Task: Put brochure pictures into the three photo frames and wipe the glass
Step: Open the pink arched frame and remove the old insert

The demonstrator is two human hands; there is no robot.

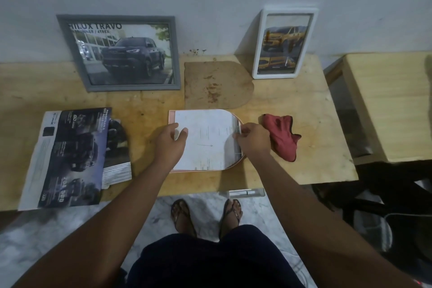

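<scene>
At the middle of the counter [292,105], an arch-shaped pink frame [171,116] lies flat with a cut brochure picture [208,140] resting blank side up on it. The left hand [171,145] lies open and flat on the paper's 9 o'clock edge, and the right hand [253,141] pinches the curved 3 o'clock edge between thumb and fingers. The paper looks thin, light and easy to crease, so I judge it is best held by its edges and slid, not pressed hard. The loose brown backing board [217,84] at 12 o'clock seems stiff. The red cloth [281,139] waits just beside the right hand at 3 o'clock. The grey frame [131,87] and white frame [258,42], leaning at the wall, already hold pictures; their glass is probably fragile.
</scene>
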